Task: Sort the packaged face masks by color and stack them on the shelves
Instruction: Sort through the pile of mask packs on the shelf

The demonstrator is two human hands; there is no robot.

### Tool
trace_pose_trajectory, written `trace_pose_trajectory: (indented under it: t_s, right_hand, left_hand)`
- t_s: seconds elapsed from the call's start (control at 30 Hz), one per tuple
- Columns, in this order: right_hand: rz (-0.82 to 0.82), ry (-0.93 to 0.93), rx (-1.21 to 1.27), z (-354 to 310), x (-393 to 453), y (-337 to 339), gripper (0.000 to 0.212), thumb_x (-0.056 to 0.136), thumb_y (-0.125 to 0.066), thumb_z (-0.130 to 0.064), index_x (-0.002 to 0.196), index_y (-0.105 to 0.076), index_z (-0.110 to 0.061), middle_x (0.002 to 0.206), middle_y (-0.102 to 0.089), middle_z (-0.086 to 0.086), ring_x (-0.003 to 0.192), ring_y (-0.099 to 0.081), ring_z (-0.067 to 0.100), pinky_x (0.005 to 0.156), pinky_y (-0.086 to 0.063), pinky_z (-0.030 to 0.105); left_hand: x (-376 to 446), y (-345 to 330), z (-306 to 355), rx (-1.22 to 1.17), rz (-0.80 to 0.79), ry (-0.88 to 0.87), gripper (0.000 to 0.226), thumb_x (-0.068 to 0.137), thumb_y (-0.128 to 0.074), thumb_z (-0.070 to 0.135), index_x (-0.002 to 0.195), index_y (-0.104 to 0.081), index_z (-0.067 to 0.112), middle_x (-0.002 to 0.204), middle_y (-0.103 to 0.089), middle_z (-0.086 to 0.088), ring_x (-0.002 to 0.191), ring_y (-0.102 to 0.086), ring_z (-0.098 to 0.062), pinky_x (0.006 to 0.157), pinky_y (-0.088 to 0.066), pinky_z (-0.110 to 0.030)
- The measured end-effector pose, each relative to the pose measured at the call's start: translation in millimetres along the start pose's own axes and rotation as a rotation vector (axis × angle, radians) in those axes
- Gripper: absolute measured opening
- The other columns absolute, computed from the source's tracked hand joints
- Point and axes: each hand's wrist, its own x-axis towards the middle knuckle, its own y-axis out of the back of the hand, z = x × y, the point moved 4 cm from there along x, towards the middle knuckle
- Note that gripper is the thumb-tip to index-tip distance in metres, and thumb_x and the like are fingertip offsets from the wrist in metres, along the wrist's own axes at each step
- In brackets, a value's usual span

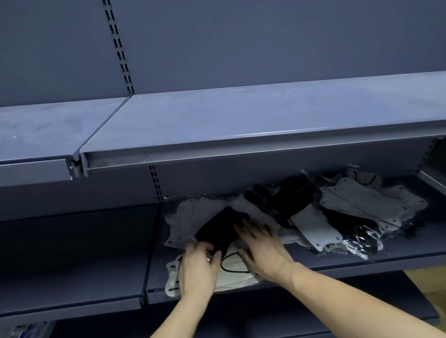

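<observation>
Black face mask in clear plastic pkg (219, 231) on middle grey metal shelf (402, 253), atop white packaged masks (191, 217); long axis running diagonal, near-left to far-right. Left hand (199, 270) at its near-left corner, fingers curled, pinching pkg edge. Right hand (262, 247) just beside, fingers spread flat on its right end. Both equally near. Mixed black/white heap (346, 208) unsorted to right.
</observation>
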Motion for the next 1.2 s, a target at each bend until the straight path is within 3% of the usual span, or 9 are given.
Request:
trace_pose_trajectory:
  t_s: [0.13, 0.27, 0.4, 0.6, 0.67, 0.8, 0.93, 1.1, 1.2]
  right_hand:
    - [-0.118, -0.045, 0.024, -1, -4, -1, 0.066, 0.099, -0.043, -0.047, 0.157, -0.022, -0.024, 0.163, -0.024, 0.007, 0.151, -0.017, 0.028, 0.121, -0.011, 0.046]
    - [-0.113, -0.184, 0.113, 4, -4, 2, 0.072, 0.093, -0.05, -0.058, 0.154, -0.029, -0.025, 0.155, -0.036, 0.005, 0.143, -0.029, 0.029, 0.119, -0.02, 0.041]
    - [-0.065, -0.21, 0.079, 4, -4, 7, 0.064, 0.092, -0.052, -0.06, 0.143, -0.042, -0.023, 0.143, -0.047, 0.004, 0.133, -0.04, 0.027, 0.112, -0.028, 0.037]
    - [0.021, -0.241, 0.068, 7, -9, 5, 0.047, 0.1, -0.043, -0.038, 0.143, -0.044, -0.019, 0.143, -0.048, 0.006, 0.131, -0.044, 0.027, 0.11, -0.031, 0.035]
    - [0.007, -0.311, 0.046, 16, -10, 4, 0.055, 0.1, -0.043, -0.031, 0.152, -0.032, -0.015, 0.154, -0.038, 0.008, 0.141, -0.035, 0.026, 0.117, -0.026, 0.034]
    - [-0.058, -0.444, 0.057, 34, -15, 2, 0.061, 0.101, -0.04, -0.038, 0.155, -0.027, -0.013, 0.161, -0.028, 0.011, 0.147, -0.027, 0.028, 0.119, -0.025, 0.038]
    - [-0.069, -0.444, 0.045, 40, -16, 6, 0.058, 0.1, -0.043, -0.045, 0.15, -0.036, -0.018, 0.15, -0.042, 0.007, 0.137, -0.038, 0.029, 0.112, -0.035, 0.038]
    - [-0.045, -0.426, -0.064, 37, -15, 9, 0.041, 0.102, -0.042, -0.041, 0.133, -0.055, -0.019, 0.135, -0.051, 0.007, 0.127, -0.044, 0.027, 0.103, -0.039, 0.034]
    - [-0.059, -0.421, -0.069, 34, -15, 8, 0.036, 0.102, -0.043, -0.034, 0.129, -0.058, -0.017, 0.136, -0.051, 0.008, 0.128, -0.044, 0.028, 0.104, -0.04, 0.036]
  left_hand:
    - [2, -1, -8, -0.008, -0.02, 0.023, 0.015, 0.083, -0.07, 0.015, 0.095, -0.063, 0.017, 0.102, -0.057, -0.001, 0.087, -0.062, -0.021, 0.074, -0.05, -0.033]
    - [6, -2, -14, 0.007, -0.03, 0.027, 0.037, 0.09, -0.05, -0.002, 0.12, -0.06, 0.017, 0.123, -0.052, -0.005, 0.102, -0.061, -0.028, 0.085, -0.053, -0.043]
    - [15, 0, -16, 0.036, -0.012, 0.034, 0.047, 0.088, -0.045, -0.008, 0.128, -0.059, 0.014, 0.133, -0.043, -0.01, 0.11, -0.059, -0.032, 0.093, -0.051, -0.045]
    - [13, 4, -5, 0.176, 0.001, 0.036, 0.056, 0.095, -0.054, 0.01, 0.148, -0.038, 0.017, 0.162, 0.003, -0.015, 0.144, -0.022, -0.037, 0.107, -0.039, -0.049]
    - [10, -1, -4, 0.315, -0.043, -0.024, 0.059, 0.096, -0.053, 0.022, 0.151, -0.033, 0.023, 0.162, -0.004, -0.015, 0.146, -0.014, -0.037, 0.112, -0.032, -0.051]
    - [2, -20, -2, 0.476, -0.153, -0.231, 0.05, 0.1, -0.036, 0.042, 0.149, -0.04, 0.033, 0.147, -0.047, -0.004, 0.136, -0.039, -0.031, 0.118, -0.02, -0.057]
    - [3, -27, -7, 0.647, -0.228, -0.149, 0.054, 0.102, -0.026, 0.053, 0.153, -0.03, 0.034, 0.155, -0.033, -0.005, 0.144, -0.024, -0.032, 0.119, -0.005, -0.057]
    - [5, -20, -2, 0.722, -0.211, -0.031, 0.064, 0.102, -0.025, 0.055, 0.155, -0.024, 0.019, 0.161, -0.019, -0.016, 0.15, -0.006, -0.036, 0.12, -0.005, -0.057]
    - [5, -21, 2, 0.692, -0.184, -0.083, 0.068, 0.102, -0.028, 0.054, 0.157, -0.018, 0.016, 0.164, -0.008, -0.018, 0.151, -0.003, -0.036, 0.121, -0.008, -0.055]
